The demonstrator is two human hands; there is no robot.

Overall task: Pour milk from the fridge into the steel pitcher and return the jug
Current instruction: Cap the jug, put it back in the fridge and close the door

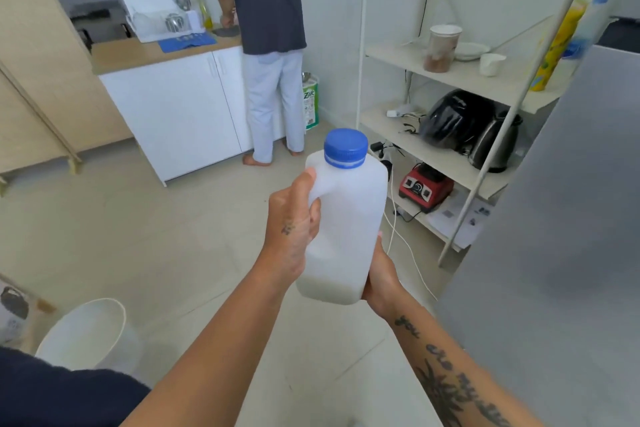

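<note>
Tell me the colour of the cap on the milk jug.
Blue. The cap sits screwed on the white jug, seen clearly in the head view.

The green and white pack (310, 102) on the far floor says "ZiK". The right arm's (446, 367) tattoo starts with "you".

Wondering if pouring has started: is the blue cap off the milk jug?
No, the blue cap sits on the milk jug.

You are standing in a small home kitchen: a wooden counter (138, 55) over white cabinets (180, 114) carries a dish rack (162, 24), and an open shelf unit (450, 80) holds a kettle (495, 146), a red blender base (424, 187) and cups.
</note>
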